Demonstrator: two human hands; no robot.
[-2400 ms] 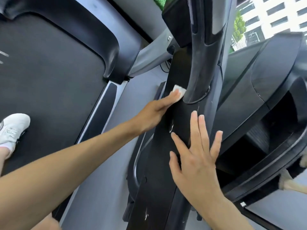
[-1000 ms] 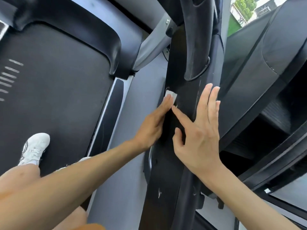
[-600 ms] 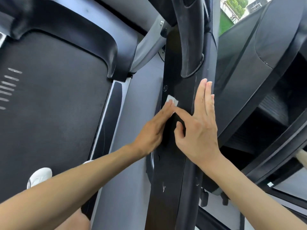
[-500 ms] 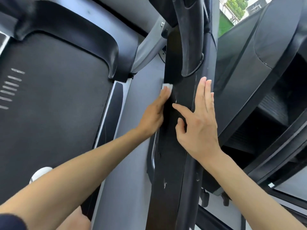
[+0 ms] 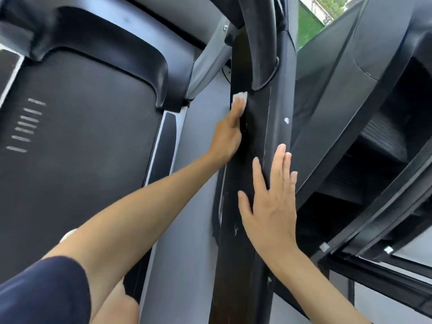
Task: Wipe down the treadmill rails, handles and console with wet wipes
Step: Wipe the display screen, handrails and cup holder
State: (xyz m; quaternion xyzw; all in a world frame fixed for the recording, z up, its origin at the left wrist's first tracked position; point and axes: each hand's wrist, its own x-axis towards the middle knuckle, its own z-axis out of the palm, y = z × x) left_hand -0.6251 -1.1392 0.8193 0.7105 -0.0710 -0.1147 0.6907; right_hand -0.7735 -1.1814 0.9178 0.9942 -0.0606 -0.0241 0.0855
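A long black treadmill rail [image 5: 247, 174] runs from the bottom middle up to a curved black handle [image 5: 261, 43]. My left hand [image 5: 228, 134] lies along the rail's left edge and presses a small white wet wipe [image 5: 239, 99] against it with straight fingers, just below the handle's base. My right hand [image 5: 271, 202] rests flat on the rail lower down, fingers straight and spread, holding nothing.
The dark treadmill belt [image 5: 77, 141] with its black motor cover [image 5: 105, 50] fills the left side. Grey floor [image 5: 194, 206] shows between belt and rail. A second black machine [image 5: 364, 127] stands close on the right. A window with greenery [image 5: 311, 17] is at the top right.
My left hand has slid the wipe up the rail's left edge toward the handle base. My right hand has shifted lower down the rail and flattened, fingers spread.
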